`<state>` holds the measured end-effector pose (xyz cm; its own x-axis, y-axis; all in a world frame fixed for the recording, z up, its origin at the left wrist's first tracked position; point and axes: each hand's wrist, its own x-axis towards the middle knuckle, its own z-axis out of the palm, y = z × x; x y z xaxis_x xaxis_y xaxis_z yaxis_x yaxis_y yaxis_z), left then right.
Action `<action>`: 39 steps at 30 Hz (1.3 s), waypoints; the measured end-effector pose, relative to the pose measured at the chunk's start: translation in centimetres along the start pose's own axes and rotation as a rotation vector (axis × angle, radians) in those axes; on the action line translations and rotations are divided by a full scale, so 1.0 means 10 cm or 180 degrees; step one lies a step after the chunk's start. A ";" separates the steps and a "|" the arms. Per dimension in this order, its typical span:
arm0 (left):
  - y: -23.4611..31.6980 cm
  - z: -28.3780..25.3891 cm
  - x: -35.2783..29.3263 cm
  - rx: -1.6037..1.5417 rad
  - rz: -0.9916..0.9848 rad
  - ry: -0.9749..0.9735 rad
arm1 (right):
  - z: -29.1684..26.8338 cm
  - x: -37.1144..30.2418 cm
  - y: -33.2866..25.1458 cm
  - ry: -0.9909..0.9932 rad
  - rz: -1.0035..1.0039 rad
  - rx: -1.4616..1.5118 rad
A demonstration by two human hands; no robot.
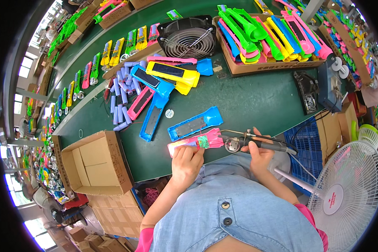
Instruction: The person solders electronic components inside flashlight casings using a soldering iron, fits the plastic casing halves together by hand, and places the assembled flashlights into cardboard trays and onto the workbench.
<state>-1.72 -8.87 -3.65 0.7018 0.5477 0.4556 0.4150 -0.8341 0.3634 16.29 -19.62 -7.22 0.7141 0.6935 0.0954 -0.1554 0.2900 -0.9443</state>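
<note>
At the near edge of the green bench lies a pink plastic casing (214, 140) with a small green circuit board (203, 142) and thin wires in it. My left hand (187, 163) is closed on its left end, fingertips pressing inside; what lies beneath them is partly hidden. My right hand (259, 154) grips a black-handled soldering iron (268, 145) with a thin metal tube along it. Its front end is beside the casing's right end; the exact contact is unclear. Just behind lies an open blue casing (211, 116). A round white sticker (169, 114) sits further left.
Purple battery cells (124, 98) and coloured casings (152, 115) lie piled behind. A black fan (187, 40) stands near a carton of casings (277, 69). An open cardboard box (92, 164) is at left, a white fan (348, 193) at right. A cable (306, 126) trails nearby.
</note>
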 end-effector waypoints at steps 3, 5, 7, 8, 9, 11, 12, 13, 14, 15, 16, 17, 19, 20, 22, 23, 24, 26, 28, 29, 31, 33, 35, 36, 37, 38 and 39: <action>-0.01 -0.04 0.03 -0.0120 -0.0528 0.0308 | -0.11 0.03 0.02 0.0138 -0.0053 0.0007; -0.20 -0.09 0.13 0.0108 -0.0880 0.0473 | -0.22 0.07 0.03 0.0201 -0.0224 -0.0149; -0.44 -0.12 0.30 0.0522 -0.1050 0.0141 | -0.22 0.11 -0.02 0.0338 -0.0474 -0.0244; -0.56 -0.11 0.31 0.0547 -0.1060 0.0176 | -0.24 0.12 -0.02 0.0303 -0.0490 -0.0223; -0.67 -0.08 0.33 0.0688 -0.1205 -0.0250 | -0.28 0.14 0.00 0.0291 -0.0600 -0.0319; -0.77 -0.10 0.32 0.0798 -0.1417 -0.0690 | -0.31 0.17 -0.02 0.0309 -0.0777 -0.0405; -0.77 -0.10 0.31 0.0789 -0.1400 -0.0669 | -0.34 0.19 -0.03 0.0312 -0.0805 -0.0410; -0.74 -0.12 0.25 0.0525 -0.1362 -0.0400 | -0.38 0.20 -0.04 0.0419 -0.0888 -0.0546; -0.70 -0.13 0.17 0.0262 -0.1325 -0.0134 | -0.42 0.21 -0.04 0.0523 -0.0967 -0.0682; -0.61 -0.15 0.07 0.0344 -0.1120 0.0322 | -0.44 0.22 -0.04 0.0590 -0.1053 -0.0724; -0.52 -0.15 -0.05 0.0355 -0.1153 0.0603 | -0.48 0.26 -0.05 0.0598 -0.1069 -0.0738; -0.42 -0.15 -0.12 0.0214 -0.0988 0.0655 | -0.54 0.30 -0.04 0.0662 -0.1154 -0.0815; -0.31 -0.16 -0.26 -0.0125 -0.0829 0.0476 | -0.60 0.37 -0.03 0.0841 -0.1232 -0.1094; -0.33 -0.09 -0.32 -0.0361 -0.0798 0.0239 | -0.58 0.40 -0.05 0.0808 -0.1222 -0.1091; -0.42 -0.01 -0.29 -0.0145 -0.0573 0.0309 | -0.49 0.49 -0.13 0.0799 -0.1167 -0.0798; -0.45 -0.01 -0.26 -0.0433 -0.1056 0.0258 | -0.51 0.54 -0.09 0.0772 -0.1228 -0.0883; -0.47 0.00 -0.21 -0.0736 -0.1526 0.0212 | -0.54 0.58 -0.08 0.0736 -0.1234 -0.0871; -0.53 -0.19 -0.06 -0.1821 -0.2073 -0.0126 | -0.58 0.64 -0.07 0.0969 -0.1133 -0.0853; -0.48 -0.62 0.32 -0.1343 -0.1679 -0.0475 | -0.70 0.69 -0.04 0.0918 -0.1245 -0.0857; -0.53 -0.81 0.49 -0.1480 -0.1672 -0.0632 | -0.70 0.72 -0.01 0.0948 -0.1221 -0.0852; -0.66 -1.14 0.94 -0.1558 -0.1475 -0.0853 | -0.74 0.74 -0.01 0.1070 -0.1187 -0.0915; -0.79 -1.33 1.56 -0.1019 -0.1082 -0.0701 | -0.84 0.76 0.07 0.1038 -0.1318 -0.1325; -1.15 -1.30 2.17 -0.0592 -0.0940 -0.0458 | -0.84 0.78 0.10 0.0872 -0.1611 -0.2153; -1.42 -1.20 2.42 -0.0345 -0.0825 -0.0217 | -0.75 0.78 0.02 0.0758 -0.1747 -0.2573; -1.64 -1.06 2.69 -0.0271 -0.1167 -0.0132 | -0.76 0.80 0.02 0.0800 -0.1812 -0.2530; -1.86 -0.89 2.94 -0.0216 -0.1501 -0.0063 | -0.77 0.79 0.04 0.0664 -0.1829 -0.2662; -2.14 -0.73 3.11 -0.0054 -0.1725 0.0145 | -0.76 0.79 0.05 0.0506 -0.1843 -0.2774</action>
<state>7.01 26.47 8.69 0.3638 0.9016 0.2340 0.7008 -0.4304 0.5690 27.00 -19.03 -9.37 0.6135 0.4884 0.6206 0.7359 -0.0684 -0.6736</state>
